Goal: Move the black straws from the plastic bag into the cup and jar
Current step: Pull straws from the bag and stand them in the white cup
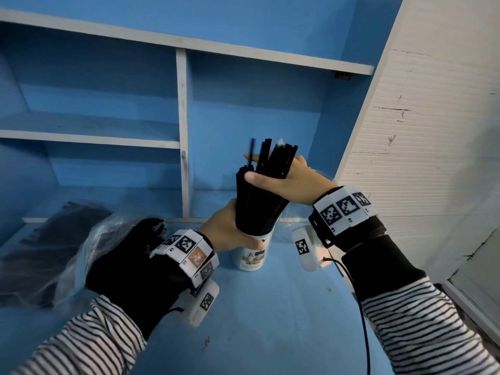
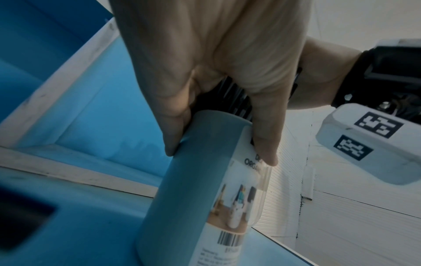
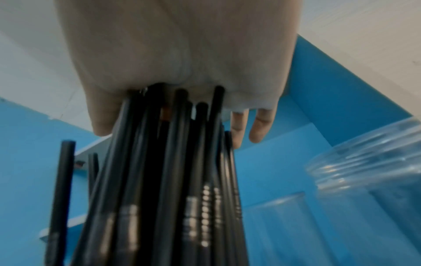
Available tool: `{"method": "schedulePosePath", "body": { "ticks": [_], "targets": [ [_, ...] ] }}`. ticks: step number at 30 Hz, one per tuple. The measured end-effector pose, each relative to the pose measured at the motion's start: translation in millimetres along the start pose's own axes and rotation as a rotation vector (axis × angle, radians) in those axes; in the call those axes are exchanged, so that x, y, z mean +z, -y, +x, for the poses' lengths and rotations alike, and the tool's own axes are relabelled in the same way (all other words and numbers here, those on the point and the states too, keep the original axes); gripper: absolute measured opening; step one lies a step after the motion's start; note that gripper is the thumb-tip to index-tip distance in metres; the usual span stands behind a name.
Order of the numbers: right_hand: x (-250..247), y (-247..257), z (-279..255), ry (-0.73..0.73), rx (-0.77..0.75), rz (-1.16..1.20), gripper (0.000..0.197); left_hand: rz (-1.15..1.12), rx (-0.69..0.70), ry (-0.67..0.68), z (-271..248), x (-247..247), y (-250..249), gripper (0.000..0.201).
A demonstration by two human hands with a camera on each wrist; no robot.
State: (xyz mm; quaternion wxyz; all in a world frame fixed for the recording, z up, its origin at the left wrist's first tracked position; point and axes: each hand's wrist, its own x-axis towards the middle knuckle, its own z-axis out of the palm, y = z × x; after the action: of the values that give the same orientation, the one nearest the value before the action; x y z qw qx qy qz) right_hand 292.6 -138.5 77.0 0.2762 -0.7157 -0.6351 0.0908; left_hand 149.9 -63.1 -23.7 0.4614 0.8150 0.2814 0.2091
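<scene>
- At the far left of the blue counter (image 1: 284, 315), a crumpled clear plastic bag (image 1: 81, 253) is seen lying on its side, with dark black straws showing inside it.
- Right of the bag, the left hand (image 1: 230, 234) is wrapped round the top of the cup (image 1: 253, 253); thumb and fingers are curled about the rim, as is shown closely in the left wrist view, where the fingers (image 2: 175, 126) are pressed against the cup's grey side and printed label.
- The cup is stood upright on the counter, in front of the blue shelving (image 1: 184, 131), and is filled by a thick bunch of black straws (image 1: 259, 196) that rises well above its rim.
- Above the cup, the upper ends of the straws are held by the right hand (image 1: 292, 180), with the thumb laid across the near side of the bunch and the fingers behind it; a loose grasp is shown rather than a tight fist.
- In the right wrist view, the straws' ribbed bending sections can be made out, though blurred.
- At the far right, a clear jar (image 3: 364, 189) is seen just beside the cup, its threaded mouth uncovered; its contents cannot be told.
</scene>
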Motion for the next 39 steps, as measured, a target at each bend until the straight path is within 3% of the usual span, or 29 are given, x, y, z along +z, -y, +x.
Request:
{"method": "schedulePosePath", "body": {
  "ticks": [3,5,9,13,17,26,32,33,36,38,39],
  "targets": [
    [-4.0,4.6,-8.3,-0.01,-0.057,0.159,0.067,-0.009,0.021,0.017,0.1,-0.5,-1.4,0.074],
    [-4.8,5.0,-15.1,-0.096,-0.077,0.317,0.053,-0.013,0.039,0.024,0.7,-0.3,-1.3,0.07],
    [-1.8,10.1,-22.4,-0.378,-0.306,0.523,0.063,-0.059,0.033,0.02,0.9,0.6,2.0,0.08],
    [7.8,14.4,-15.8,-0.465,-0.414,0.192,0.039,-0.07,0.022,0.01,1.2,1.3,3.1,0.085],
    [18.2,8.9,-12.6,-0.473,-0.388,0.086,0.031,-0.038,0.018,0.004,0.8,1.1,4.2,0.099],
    [12.9,10.8,-22.9,-0.406,-0.412,0.147,0.046,-0.037,0.021,0.01,0.6,0.9,3.8,0.092],
    [10.7,-8.5,-45.7,-0.56,-0.196,0.377,0.074,-0.044,0.028,-0.02,-1.0,2.6,-0.5,0.081],
    [12.2,-13.6,-49.8,-0.579,-0.16,0.416,0.075,-0.048,0.008,-0.018,-1.7,0.6,-0.3,0.087],
    [22.9,-27.7,-60.0,-0.581,-0.04,0.499,0.08,-0.05,-0.08,-0.024,-7.4,-14.6,-3.9,0.136],
    [33.2,-34.9,-65.0,-0.518,0.033,0.511,0.085,-0.058,-0.052,-0.081,-14.3,-28.0,-16.4,0.148],
    [38.5,-38.0,-66.4,-0.476,0.06,0.501,0.087,-0.075,-0.013,-0.136,-18.2,-34.3,-26.1,0.145]
  ]
}}
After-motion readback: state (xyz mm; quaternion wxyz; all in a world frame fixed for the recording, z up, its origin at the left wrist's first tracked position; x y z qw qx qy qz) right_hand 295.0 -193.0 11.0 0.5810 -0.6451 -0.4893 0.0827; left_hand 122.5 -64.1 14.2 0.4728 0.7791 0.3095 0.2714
